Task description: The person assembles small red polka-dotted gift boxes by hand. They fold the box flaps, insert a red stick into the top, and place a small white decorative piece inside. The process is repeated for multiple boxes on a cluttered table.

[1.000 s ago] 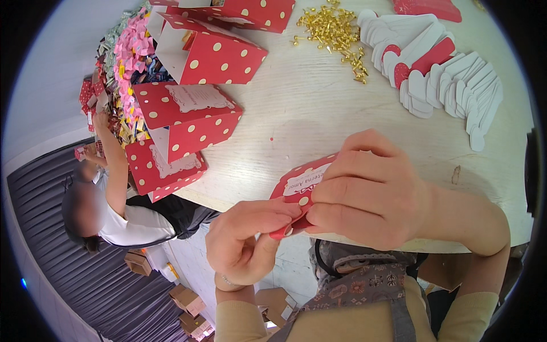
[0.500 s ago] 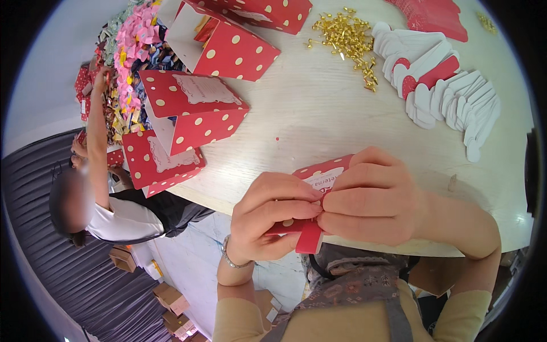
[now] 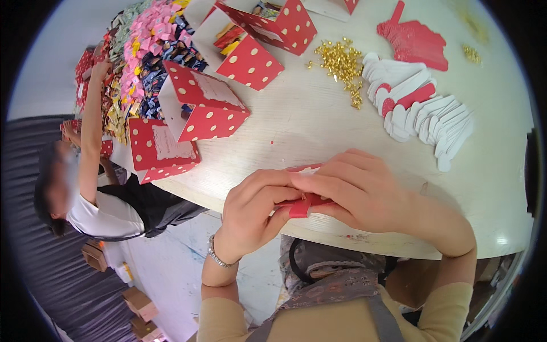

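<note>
Near the table's front edge, both my hands grip a small red dotted box (image 3: 300,169), mostly hidden behind my fingers. My left hand (image 3: 250,208), with a bracelet at its wrist, closes round the left side, its fingertips along the top edge. Over the right side curls my right hand (image 3: 364,191), its thumb and fingers pressed to the box. A short red strip (image 3: 299,209) sticks out of the box's near side between my hands. Whether a fastener sits at the strip cannot be made out.
Several open red dotted boxes (image 3: 213,122) stand at left, beside heaped wrapped sweets (image 3: 151,74). Gold split-pin fasteners (image 3: 339,60) lie ahead; white strips (image 3: 439,119) and red strips (image 3: 416,43) lie to the right. A co-worker (image 3: 108,211) reaches across the table at left.
The box has tilted, so its white label no longer shows. My right hand has curled over the top, and both hands sit slightly further left in view. The whole view has shifted a little.
</note>
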Tool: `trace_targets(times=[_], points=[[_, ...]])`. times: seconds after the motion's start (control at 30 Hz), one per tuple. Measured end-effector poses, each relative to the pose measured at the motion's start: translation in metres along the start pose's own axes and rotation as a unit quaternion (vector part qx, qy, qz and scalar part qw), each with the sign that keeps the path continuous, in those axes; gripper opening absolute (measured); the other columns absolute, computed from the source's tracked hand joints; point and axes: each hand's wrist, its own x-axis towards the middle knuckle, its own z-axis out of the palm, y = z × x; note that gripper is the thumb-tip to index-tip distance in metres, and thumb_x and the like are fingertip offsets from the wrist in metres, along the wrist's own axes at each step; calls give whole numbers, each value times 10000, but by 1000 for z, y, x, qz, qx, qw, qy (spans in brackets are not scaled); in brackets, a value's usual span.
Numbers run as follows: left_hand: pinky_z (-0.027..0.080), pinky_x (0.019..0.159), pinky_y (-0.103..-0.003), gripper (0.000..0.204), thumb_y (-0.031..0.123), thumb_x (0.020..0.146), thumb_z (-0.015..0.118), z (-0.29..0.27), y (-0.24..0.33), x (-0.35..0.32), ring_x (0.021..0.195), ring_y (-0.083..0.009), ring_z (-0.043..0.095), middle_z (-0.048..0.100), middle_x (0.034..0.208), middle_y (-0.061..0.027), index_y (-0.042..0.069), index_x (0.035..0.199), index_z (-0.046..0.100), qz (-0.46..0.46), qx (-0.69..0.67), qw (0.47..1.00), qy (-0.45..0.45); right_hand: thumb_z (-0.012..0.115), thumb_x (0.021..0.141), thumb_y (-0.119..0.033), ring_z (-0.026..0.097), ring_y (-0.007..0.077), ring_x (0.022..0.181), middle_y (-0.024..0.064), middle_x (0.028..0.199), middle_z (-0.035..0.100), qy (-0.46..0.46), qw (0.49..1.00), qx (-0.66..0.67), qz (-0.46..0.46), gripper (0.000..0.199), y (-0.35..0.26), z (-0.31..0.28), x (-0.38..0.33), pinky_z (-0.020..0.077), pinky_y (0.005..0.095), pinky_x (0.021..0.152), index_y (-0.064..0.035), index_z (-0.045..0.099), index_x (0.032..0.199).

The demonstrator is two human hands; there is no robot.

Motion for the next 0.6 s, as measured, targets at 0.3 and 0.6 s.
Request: trace_targets(times=[0.3, 0.6], points=[[522, 624, -323, 241, 47, 672, 754, 5, 25, -7, 775, -239, 624, 639, 921, -81, 44, 870, 615, -89, 26, 995, 41, 741, 720, -98, 617, 224, 696, 68, 840, 632, -77, 995, -55, -9, 298, -16, -17, 9, 490, 320, 595, -33, 646, 995], [503, 653, -235, 206, 8, 706, 756, 25, -2, -21, 765, -121, 608, 634, 920, -69, 16, 849, 608, -155, -279, 944, 90, 681, 779, -113, 599, 221, 617, 46, 752, 592, -71, 994, -76, 40, 208, -30, -11, 2, 477, 352, 533, -95, 651, 984]])
